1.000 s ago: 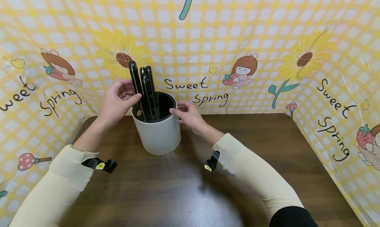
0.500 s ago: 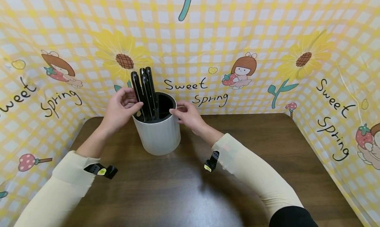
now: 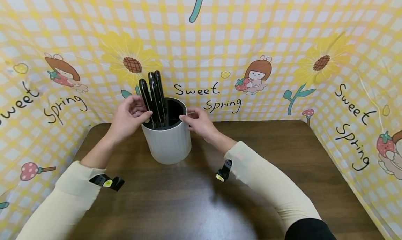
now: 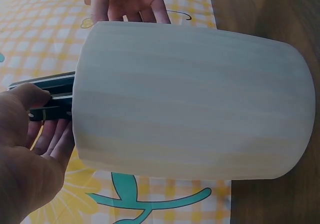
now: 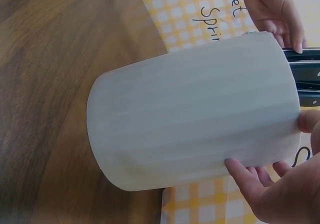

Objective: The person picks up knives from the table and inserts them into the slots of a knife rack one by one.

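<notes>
A pale, round knife block (image 3: 168,145) with a black inner opening stands upright on the table. Several black knife handles rise from its left side. My left hand (image 3: 127,120) pinches the leftmost knife (image 3: 145,92) by its handle, thumb in front and fingers behind; the blade is hidden inside the block. On the opposite side my right hand (image 3: 202,124) grips the block's rim, its thumb at the top edge and its fingers along the outer wall. The other knives (image 3: 156,90) stand close beside the pinched one. In the left wrist view the thumb (image 4: 35,95) lies on a dark handle.
The dark wooden table (image 3: 188,198) reaches back to a yellow checked cloth (image 3: 201,58) hanging behind and at both sides. The block stands near the table's back edge. Each forearm carries a black wrist camera (image 3: 116,183).
My left hand has moved down with the leftmost knife, whose handle now sits lower in the block, slightly below its neighbours. The right hand has stayed at the rim.
</notes>
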A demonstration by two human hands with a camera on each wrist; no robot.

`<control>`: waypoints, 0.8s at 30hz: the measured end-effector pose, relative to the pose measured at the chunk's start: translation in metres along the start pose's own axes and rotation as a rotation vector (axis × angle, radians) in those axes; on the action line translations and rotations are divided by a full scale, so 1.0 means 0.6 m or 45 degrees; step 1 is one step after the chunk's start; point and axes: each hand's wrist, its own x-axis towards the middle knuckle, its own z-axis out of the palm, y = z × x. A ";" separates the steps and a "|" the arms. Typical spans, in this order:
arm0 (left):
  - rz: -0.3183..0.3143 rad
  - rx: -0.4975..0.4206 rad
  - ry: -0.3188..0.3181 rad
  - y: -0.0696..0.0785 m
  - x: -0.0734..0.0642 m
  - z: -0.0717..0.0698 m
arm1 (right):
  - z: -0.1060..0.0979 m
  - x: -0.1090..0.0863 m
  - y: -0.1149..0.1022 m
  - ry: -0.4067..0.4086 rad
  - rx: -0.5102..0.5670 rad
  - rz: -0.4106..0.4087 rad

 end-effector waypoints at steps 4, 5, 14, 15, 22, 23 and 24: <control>-0.014 0.009 -0.010 -0.003 -0.002 -0.002 | -0.001 0.003 0.001 -0.015 -0.026 -0.005; -0.018 0.014 -0.016 -0.004 -0.002 -0.003 | -0.001 0.003 0.002 -0.019 -0.036 -0.007; -0.008 0.053 -0.072 0.001 -0.003 -0.031 | -0.011 -0.004 -0.004 -0.005 -0.220 -0.060; 0.010 0.046 -0.060 0.002 -0.003 -0.036 | -0.014 -0.006 -0.006 0.000 -0.235 -0.083; 0.047 0.132 -0.024 0.004 -0.003 -0.083 | -0.064 -0.020 -0.029 0.039 -0.346 -0.239; 0.039 0.169 -0.017 0.004 -0.004 -0.091 | -0.075 -0.022 -0.032 0.053 -0.380 -0.251; 0.028 0.210 -0.008 0.004 -0.005 -0.099 | -0.088 -0.024 -0.034 0.072 -0.409 -0.265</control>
